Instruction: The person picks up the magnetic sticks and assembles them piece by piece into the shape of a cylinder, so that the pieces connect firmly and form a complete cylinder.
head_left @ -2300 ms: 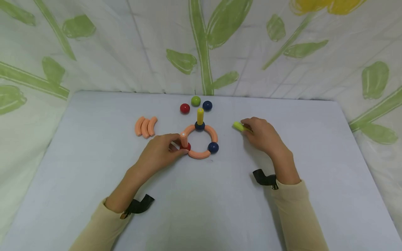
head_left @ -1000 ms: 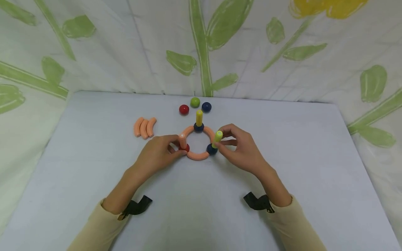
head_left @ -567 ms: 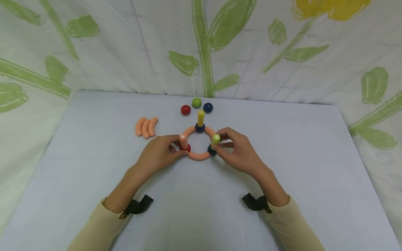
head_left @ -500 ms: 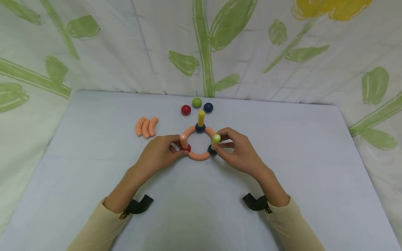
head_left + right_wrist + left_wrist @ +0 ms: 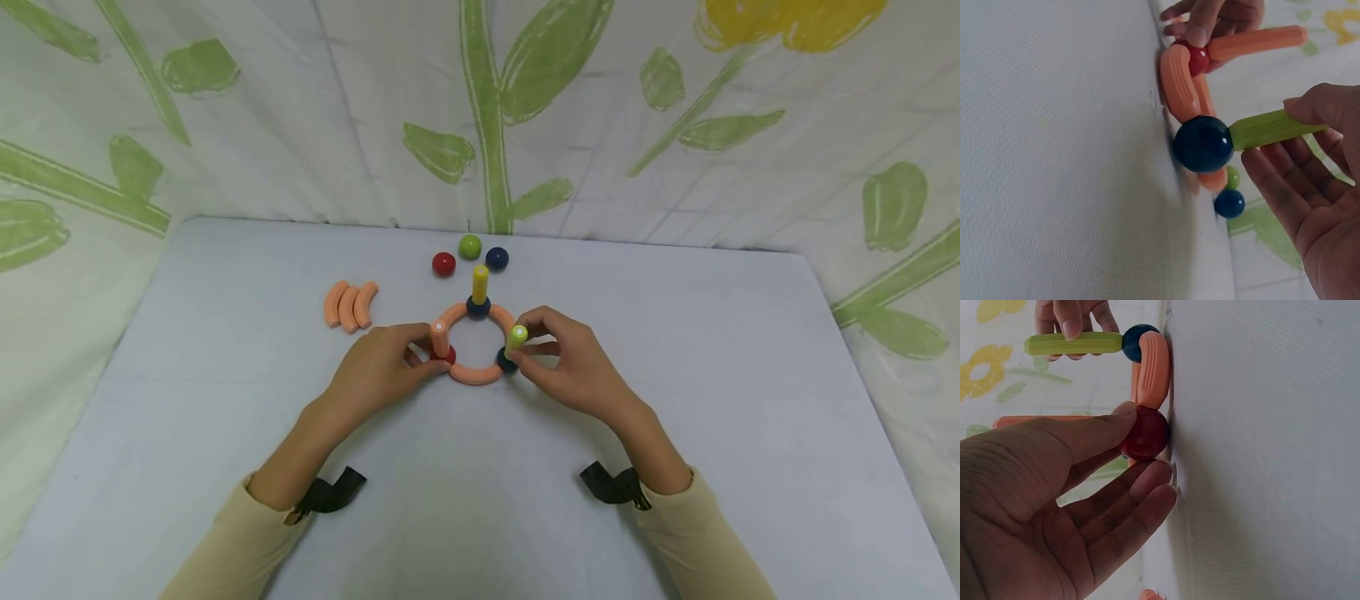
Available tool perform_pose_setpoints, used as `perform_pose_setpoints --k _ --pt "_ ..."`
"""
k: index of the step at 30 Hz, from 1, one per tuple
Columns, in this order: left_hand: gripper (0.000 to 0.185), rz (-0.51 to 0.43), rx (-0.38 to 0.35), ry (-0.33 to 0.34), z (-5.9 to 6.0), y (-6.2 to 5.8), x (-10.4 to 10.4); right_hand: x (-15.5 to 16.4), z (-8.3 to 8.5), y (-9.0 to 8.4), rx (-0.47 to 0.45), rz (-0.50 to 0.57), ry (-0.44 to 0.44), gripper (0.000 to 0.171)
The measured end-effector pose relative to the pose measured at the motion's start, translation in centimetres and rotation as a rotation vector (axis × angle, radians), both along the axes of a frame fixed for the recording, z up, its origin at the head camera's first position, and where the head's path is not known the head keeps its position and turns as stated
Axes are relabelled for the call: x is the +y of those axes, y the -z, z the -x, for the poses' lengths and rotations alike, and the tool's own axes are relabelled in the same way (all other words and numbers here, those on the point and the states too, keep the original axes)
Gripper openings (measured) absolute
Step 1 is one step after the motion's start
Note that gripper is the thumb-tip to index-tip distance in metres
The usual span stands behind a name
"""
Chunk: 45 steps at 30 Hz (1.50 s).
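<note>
Orange curved sticks [image 5: 475, 376] and three balls form a ring on the table, like magnetic building pieces. My left hand [image 5: 382, 360] pinches the red ball [image 5: 1147, 434] at the ring's front left, with an upright orange stick [image 5: 439, 340] on it. At the front right, my right hand [image 5: 570, 358] pinches a light green stick [image 5: 1266, 130] between thumb and fingers. The stick's lower end touches the dark blue ball [image 5: 1204, 144], and it stands nearly upright. A yellow stick [image 5: 480, 285] rises from the rear blue ball [image 5: 478, 307].
Behind the ring lie a loose red ball [image 5: 444, 264], a green ball [image 5: 470, 247] and a blue ball [image 5: 497, 258]. Three orange curved sticks [image 5: 347, 308] lie side by side to the left. A curtain with painted leaves [image 5: 438, 152] hangs behind the white table [image 5: 480, 500].
My right hand has brought the green stick leftward from beyond the ring and stood it on the front right blue ball. My left hand has kept its grip on the red ball.
</note>
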<state>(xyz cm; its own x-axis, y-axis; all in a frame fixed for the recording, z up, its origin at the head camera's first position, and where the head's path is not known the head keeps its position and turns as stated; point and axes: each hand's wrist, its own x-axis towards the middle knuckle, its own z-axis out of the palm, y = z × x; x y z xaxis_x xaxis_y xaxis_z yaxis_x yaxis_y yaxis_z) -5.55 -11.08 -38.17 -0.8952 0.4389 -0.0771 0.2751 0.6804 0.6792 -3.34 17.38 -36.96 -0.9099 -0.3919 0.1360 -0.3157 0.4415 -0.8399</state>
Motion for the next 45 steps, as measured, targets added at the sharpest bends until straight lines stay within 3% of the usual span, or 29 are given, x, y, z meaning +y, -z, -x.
perform_pose_setpoints --k 35,45 --pt "0.012 0.006 0.037 0.007 -0.02 -0.11 0.0 0.34 -0.02 0.3 0.01 0.029 -0.026 0.026" --pt "0.012 0.007 0.024 -0.005 -0.06 -0.06 0.08 0.79 0.12 0.01 0.019 -0.035 -0.047 0.034"
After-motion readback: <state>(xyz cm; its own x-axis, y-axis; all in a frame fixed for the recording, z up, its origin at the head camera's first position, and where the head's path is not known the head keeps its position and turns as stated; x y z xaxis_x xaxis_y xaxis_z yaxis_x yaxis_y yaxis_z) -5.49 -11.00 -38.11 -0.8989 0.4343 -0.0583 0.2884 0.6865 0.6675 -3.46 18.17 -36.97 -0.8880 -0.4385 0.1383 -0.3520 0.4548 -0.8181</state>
